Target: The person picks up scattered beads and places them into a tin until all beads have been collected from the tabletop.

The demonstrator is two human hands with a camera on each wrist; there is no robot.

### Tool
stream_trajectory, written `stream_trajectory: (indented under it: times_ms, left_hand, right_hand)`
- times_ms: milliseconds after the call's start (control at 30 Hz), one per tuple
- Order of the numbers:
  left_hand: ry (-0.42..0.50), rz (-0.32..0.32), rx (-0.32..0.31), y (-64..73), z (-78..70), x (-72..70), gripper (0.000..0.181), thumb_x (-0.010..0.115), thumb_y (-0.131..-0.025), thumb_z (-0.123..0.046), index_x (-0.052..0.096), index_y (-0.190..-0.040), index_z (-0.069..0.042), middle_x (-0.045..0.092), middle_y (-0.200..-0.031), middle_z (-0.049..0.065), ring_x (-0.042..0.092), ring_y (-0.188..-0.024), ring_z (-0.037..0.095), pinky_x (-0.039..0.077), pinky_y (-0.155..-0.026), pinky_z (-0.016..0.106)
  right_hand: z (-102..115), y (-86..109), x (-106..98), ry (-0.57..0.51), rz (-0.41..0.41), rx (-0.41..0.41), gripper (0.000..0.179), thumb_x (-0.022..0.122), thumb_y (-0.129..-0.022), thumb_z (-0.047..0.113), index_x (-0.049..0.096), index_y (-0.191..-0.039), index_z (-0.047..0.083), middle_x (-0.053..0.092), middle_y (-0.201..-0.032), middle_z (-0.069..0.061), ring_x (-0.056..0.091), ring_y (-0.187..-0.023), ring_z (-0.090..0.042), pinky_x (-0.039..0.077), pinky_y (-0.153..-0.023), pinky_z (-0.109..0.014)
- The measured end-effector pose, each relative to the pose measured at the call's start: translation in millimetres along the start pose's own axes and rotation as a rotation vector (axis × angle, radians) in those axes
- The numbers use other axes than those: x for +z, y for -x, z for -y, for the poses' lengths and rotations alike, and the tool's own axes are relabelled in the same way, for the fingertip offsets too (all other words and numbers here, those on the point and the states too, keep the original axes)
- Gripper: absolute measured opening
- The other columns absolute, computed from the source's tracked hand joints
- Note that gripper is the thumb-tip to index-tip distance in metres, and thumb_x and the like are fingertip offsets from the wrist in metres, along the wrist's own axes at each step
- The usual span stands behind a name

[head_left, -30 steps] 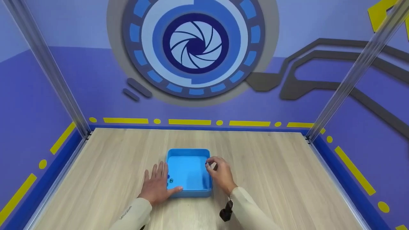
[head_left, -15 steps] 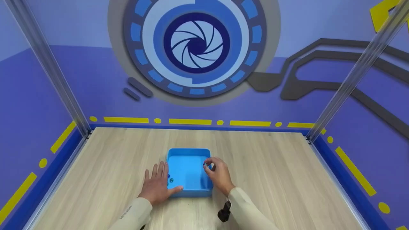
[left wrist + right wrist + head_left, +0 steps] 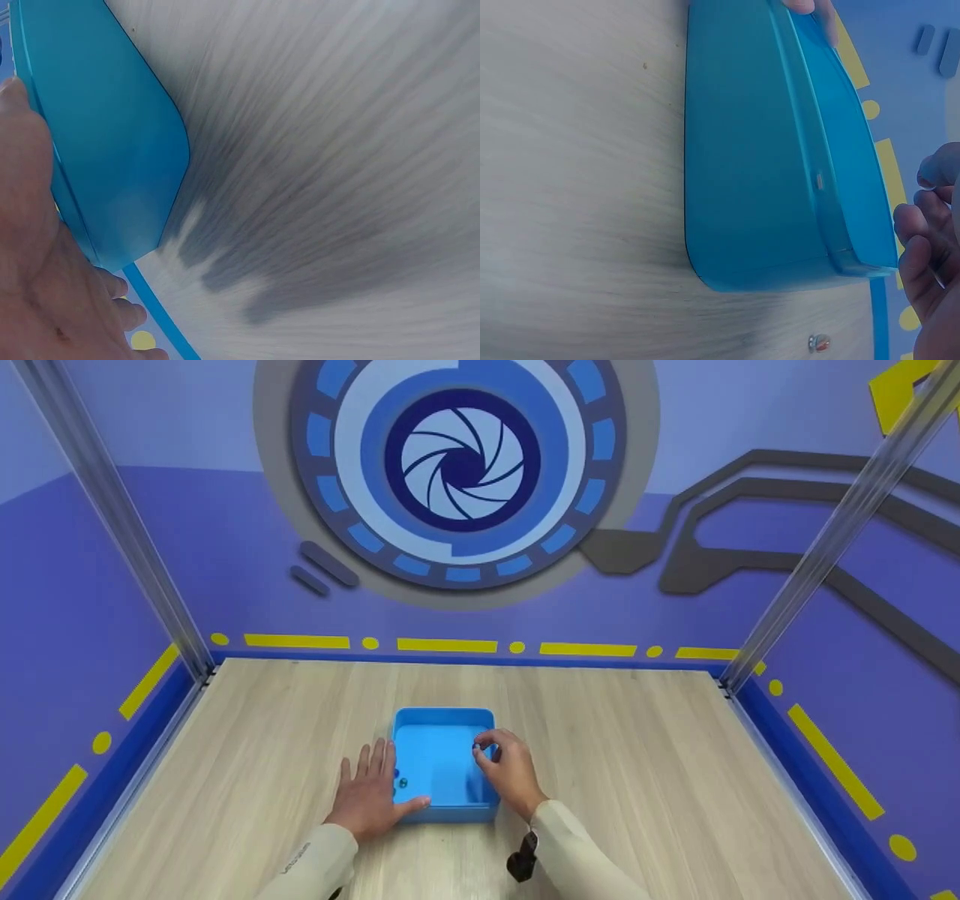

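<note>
A square blue plastic box stands on the table. My left hand lies along its left side with straight fingers, the thumb over the front rim. My right hand is above the box's right wall and pinches a small dark blue marble between thumb and index finger. Inside the box at the left, a green glass marble and a blue marble lie near the wall, partly by my left fingers. In the right wrist view the right fingers are curled; the pinched marble hardly shows there.
Beyond the box in the right wrist view, a clear and orange glass marble lies on the wooden table; my right hand seems to hide it in the head view. Purple-blue panels and metal posts border the table.
My right hand has moved slightly left, carrying the pinched marble from the box's right rim to over its inside. My left hand and the box have stayed put.
</note>
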State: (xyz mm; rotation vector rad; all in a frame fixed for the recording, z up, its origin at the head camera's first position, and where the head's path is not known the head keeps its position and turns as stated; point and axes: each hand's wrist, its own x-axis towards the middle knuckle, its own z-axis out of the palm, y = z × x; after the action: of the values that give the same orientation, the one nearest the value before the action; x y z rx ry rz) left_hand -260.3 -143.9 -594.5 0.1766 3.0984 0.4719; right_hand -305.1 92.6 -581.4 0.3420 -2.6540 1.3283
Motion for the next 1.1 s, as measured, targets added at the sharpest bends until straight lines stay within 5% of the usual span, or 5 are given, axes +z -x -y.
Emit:
stream_trajectory:
  times_ms: [400, 1100]
  left_hand:
    - [-0.003, -0.001, -0.004, 1.2, -1.4, -1.0, 0.113, 0.059, -0.075, -0.077, 0.023, -0.153, -0.004, 0.024, -0.160, 0.017, 0.021, -0.146, 0.043, 0.013, -0.114, 0.067]
    - [-0.003, 0.017, -0.016, 1.9, -2.9, -2.7, 0.112, 0.058, -0.075, -0.077, 0.023, -0.153, -0.004, 0.023, -0.160, 0.017, 0.020, -0.147, 0.043, 0.013, -0.114, 0.067]
  right_hand:
    - [1.6, -1.1, 4.4, 0.031, 0.006, -0.022, 0.008, 0.067, -0.091, 0.020, 0.067, -0.099, 0.018, 0.064, -0.093, 0.006, 0.052, -0.073, -0.008, 0.046, -0.065, -0.018]
    - [8.6, -0.5, 13.3, 0.054, 0.007, -0.031, 0.009, 0.067, -0.091, 0.022, 0.068, -0.100, 0.019, 0.065, -0.095, 0.005, 0.053, -0.074, -0.005, 0.048, -0.067, -0.017]
